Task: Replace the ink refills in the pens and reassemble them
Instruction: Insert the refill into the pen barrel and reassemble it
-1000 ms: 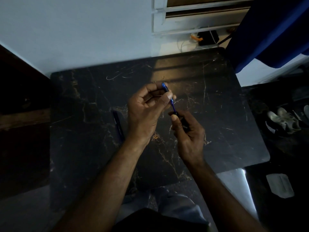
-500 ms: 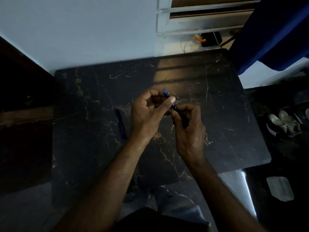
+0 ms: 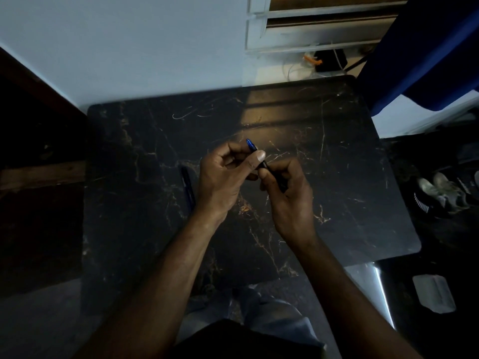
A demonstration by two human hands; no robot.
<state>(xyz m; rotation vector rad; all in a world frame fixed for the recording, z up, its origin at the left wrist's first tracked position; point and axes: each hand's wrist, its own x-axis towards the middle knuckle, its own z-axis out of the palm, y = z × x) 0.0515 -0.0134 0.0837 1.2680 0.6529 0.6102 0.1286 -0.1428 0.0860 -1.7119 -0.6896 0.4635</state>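
**Two hands gripping one pen, a second pen lying on the desk**

Two pens are showing in this dim view, and two bare hands are working over a dark, marble-patterned desk. Both hands are holding the same pen in the air above the middle of the desk. It is tilting, with its bright blue end pointing away from the person and slightly to the left, and its dark barrel running back towards the right.

The left hand is pinching the blue end, with its thumb pressing on top and its curled fingers closing underneath. The right hand is wrapping its curled fingers and thumb around the dark barrel, so most of that half is hiding inside the grip. The two thumbs are sitting just beside each other along the pen. Whether the pen's halves are fully joined is too dark to tell.

The second pen is lying flat on the desk just to the left of the left hand, apart from it, with no hand touching it.

Two shoes are sitting on the floor to the right of the desk, and a blue curtain is hanging at the upper right beside a window.
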